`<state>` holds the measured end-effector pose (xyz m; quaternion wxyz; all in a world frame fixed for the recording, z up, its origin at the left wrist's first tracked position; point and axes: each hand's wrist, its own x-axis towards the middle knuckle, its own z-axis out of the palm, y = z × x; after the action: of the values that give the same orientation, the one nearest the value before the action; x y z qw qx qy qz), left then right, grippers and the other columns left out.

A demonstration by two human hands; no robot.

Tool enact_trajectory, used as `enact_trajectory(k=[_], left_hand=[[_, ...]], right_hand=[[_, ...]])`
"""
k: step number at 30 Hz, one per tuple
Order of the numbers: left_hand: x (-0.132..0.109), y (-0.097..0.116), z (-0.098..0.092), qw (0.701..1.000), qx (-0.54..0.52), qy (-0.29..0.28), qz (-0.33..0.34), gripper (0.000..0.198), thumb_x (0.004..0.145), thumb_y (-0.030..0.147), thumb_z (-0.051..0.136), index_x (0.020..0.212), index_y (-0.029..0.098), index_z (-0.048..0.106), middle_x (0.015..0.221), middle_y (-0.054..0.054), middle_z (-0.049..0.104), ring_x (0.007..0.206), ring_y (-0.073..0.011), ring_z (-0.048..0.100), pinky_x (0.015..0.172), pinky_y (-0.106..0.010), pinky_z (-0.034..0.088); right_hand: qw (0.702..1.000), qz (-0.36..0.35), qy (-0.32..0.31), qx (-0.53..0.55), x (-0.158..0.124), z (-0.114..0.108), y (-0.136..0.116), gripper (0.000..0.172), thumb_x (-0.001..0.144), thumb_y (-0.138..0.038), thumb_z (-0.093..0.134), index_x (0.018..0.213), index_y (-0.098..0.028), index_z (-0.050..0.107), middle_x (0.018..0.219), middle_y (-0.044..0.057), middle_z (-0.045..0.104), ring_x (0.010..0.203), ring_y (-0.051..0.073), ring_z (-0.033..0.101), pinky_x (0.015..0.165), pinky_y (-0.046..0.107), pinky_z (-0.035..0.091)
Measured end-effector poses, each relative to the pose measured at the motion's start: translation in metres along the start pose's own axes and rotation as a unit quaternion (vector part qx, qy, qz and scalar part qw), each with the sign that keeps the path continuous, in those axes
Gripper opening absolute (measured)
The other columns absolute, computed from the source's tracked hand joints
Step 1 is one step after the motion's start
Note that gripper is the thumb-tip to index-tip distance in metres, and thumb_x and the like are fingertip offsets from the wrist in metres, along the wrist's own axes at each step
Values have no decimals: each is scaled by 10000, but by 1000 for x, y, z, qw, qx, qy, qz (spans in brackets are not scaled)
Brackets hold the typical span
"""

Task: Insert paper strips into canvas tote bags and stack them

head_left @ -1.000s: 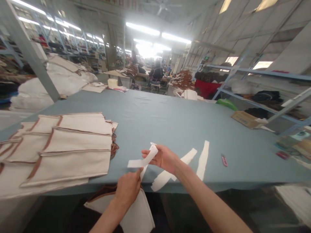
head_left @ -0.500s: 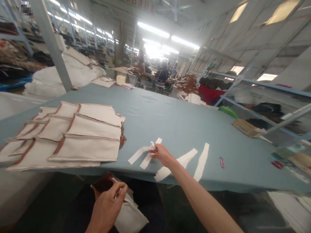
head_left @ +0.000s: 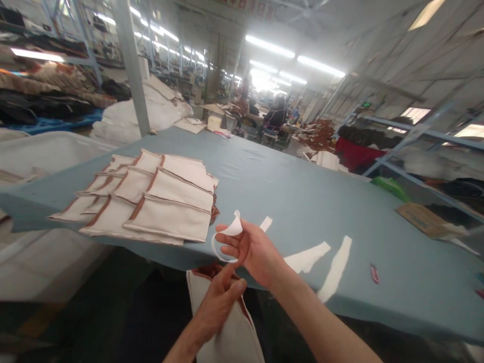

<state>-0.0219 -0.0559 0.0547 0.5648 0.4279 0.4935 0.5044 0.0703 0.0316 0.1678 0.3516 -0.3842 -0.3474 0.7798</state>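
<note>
My left hand (head_left: pixel 219 305) is closed on the upper edge of a cream fabric pouch (head_left: pixel 227 338) with brown lining, low in front of me below the table's near edge. Just above it, my right hand (head_left: pixel 255 249) pinches a white strip (head_left: pixel 231 229) between thumb and fingers, palm partly turned up. The strip curls and its tail loops down beside the fingers toward my left hand. Behind my right hand the end of another white strip (head_left: pixel 266 223) shows on the table. Two more wide white strips (head_left: pixel 308 257) (head_left: pixel 336 269) lie to the right.
A stack of cream fabric pieces (head_left: pixel 174 217) with brown edges covers the left of the blue-grey table (head_left: pixel 287 196). A small pink tool (head_left: pixel 374 274) lies at the right. Further off are a cardboard box (head_left: pixel 423 219), a metal post (head_left: pixel 132 70) and a seated person (head_left: pixel 276 118).
My right hand has lifted a white strip off the table and brought it toward me, close to my left hand. The pouch is now more upright, and the view has turned left.
</note>
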Motion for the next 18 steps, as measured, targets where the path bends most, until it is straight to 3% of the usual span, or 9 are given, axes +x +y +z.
enact_trajectory(k=[3, 5, 7, 10, 13, 18], left_hand=[[-8, -1, 2, 994, -100, 33, -19, 691, 854, 757, 745, 1239, 186, 795, 904, -64, 782, 839, -273, 726, 775, -374, 603], [-16, 0, -6, 985, -155, 65, -35, 756, 834, 759, 782, 1336, 195, 757, 996, -83, 804, 853, -269, 748, 769, -362, 609], [-24, 3, -18, 975, -197, 97, -44, 825, 806, 726, 837, 1454, 236, 695, 1082, -78, 813, 887, -247, 761, 813, -344, 614], [-34, 13, -33, 951, -261, 162, -35, 875, 736, 618, 941, 1503, 286, 682, 1170, -80, 822, 960, -243, 774, 869, -331, 620], [-42, 24, -41, 939, -267, 218, -5, 745, 616, 554, 1024, 1267, 240, 843, 1108, -86, 831, 901, -222, 762, 786, -271, 611], [-51, 37, -42, 956, -206, 208, 9, 476, 596, 564, 1031, 800, 164, 876, 781, -49, 767, 667, -146, 635, 611, -210, 526]], right_hand=[[994, 48, -30, 89, -18, 6, 16, 461, 1171, -298, 407, 1037, -99, 801, 970, 133, 858, 776, 145, 817, 683, 190, 657], [985, 47, -39, 162, -27, 3, 26, 336, 1130, -307, 559, 998, -110, 798, 964, 121, 864, 805, 162, 832, 679, 198, 669], [977, 29, -33, 210, -33, -5, 38, 176, 1032, -293, 746, 952, -140, 784, 980, 101, 873, 838, 186, 846, 663, 213, 678], [970, 30, -5, 242, -38, -19, 59, 197, 882, -278, 918, 909, -165, 759, 922, 74, 872, 789, 193, 843, 611, 209, 668], [965, 33, 36, 256, -39, -28, 80, 219, 862, -279, 927, 901, -182, 734, 892, 52, 861, 749, 179, 828, 581, 202, 653], [964, 46, 60, 255, -41, -25, 100, 290, 823, -329, 934, 907, -193, 692, 901, 45, 838, 747, 171, 804, 576, 212, 643]])
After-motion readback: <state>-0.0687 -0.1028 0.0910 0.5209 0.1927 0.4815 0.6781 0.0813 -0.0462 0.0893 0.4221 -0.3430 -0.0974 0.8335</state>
